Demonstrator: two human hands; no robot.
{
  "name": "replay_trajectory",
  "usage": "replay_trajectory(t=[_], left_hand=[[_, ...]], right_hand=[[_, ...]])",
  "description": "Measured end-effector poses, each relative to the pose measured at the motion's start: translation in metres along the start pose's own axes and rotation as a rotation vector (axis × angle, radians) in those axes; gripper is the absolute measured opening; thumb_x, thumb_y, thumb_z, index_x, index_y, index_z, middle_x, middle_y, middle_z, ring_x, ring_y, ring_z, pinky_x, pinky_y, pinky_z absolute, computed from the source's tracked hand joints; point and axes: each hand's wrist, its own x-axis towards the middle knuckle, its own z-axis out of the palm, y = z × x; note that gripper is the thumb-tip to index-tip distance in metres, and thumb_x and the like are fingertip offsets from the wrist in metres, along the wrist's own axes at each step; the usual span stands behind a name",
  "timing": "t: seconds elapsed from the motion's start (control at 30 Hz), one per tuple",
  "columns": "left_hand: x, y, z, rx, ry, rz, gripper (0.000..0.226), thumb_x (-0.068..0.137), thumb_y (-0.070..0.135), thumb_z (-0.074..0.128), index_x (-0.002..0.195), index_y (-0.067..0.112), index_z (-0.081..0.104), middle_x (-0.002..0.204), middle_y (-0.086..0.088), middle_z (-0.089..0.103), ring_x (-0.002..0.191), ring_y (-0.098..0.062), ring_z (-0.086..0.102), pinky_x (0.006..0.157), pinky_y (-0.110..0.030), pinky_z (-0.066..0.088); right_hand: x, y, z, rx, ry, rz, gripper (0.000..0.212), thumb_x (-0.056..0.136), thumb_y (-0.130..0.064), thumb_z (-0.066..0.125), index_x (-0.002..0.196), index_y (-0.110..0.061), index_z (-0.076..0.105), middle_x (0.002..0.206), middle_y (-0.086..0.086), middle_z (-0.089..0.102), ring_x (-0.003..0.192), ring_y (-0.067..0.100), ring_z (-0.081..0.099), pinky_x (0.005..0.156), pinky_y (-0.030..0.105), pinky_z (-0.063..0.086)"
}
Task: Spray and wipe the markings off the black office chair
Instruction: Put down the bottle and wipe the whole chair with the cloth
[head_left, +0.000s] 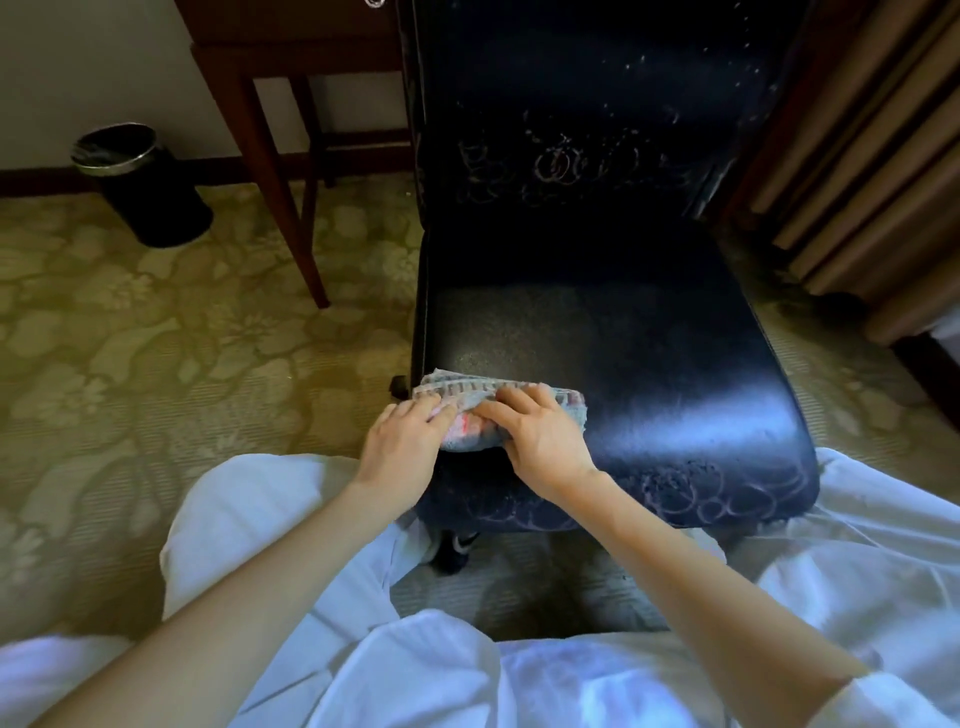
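Both left hand (402, 441) and right hand (540, 436) press cloth (498, 396) on chair (649, 353) seat, fingers laid flat; firm strokes toward front markings (727, 499) advised

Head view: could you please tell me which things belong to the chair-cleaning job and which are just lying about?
Job: black office chair, white markings, folded cloth, left hand and right hand resting on the cloth.
Lying about: waste bin, wooden table, curtain.
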Motion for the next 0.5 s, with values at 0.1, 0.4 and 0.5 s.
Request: replay_trajectory(t=[0.1, 0.4, 0.5], left_hand=[[-0.028, 0.022, -0.006, 0.032, 0.014, 0.059, 0.043, 0.061, -0.001, 0.072, 0.102, 0.010, 0.074, 0.092, -0.012, 0.069, 0.071, -0.030, 0.066, 0.061, -0.034, 0.054], [-0.079, 0.064, 0.009, 0.150, -0.209, 0.250, 0.037, 0.044, 0.021, 0.093, 0.075, 0.017, 0.073, 0.083, -0.009, 0.068, 0.062, -0.023, 0.063, 0.053, -0.026, 0.049], [-0.075, 0.064, 0.014, 0.154, -0.161, 0.300, 0.031, 0.053, 0.025, 0.090, 0.076, 0.021, 0.071, 0.085, -0.006, 0.067, 0.065, -0.022, 0.062, 0.055, -0.026, 0.048]], right_hand=[[-0.033, -0.006, 0.004, -0.020, 0.010, -0.031, 0.051, 0.074, -0.004, 0.072, 0.120, -0.023, 0.063, 0.126, 0.008, 0.061, 0.107, 0.035, 0.055, 0.088, 0.049, 0.053], [-0.124, -0.015, 0.036, -0.105, -0.073, -0.024, 0.067, 0.053, -0.024, 0.092, 0.113, -0.036, 0.064, 0.126, -0.003, 0.059, 0.108, 0.026, 0.049, 0.076, 0.035, 0.058], [-0.127, -0.010, 0.041, -0.112, 0.004, -0.071, 0.062, 0.055, -0.025, 0.090, 0.111, -0.033, 0.064, 0.124, -0.002, 0.051, 0.104, 0.025, 0.044, 0.077, 0.033, 0.056]])
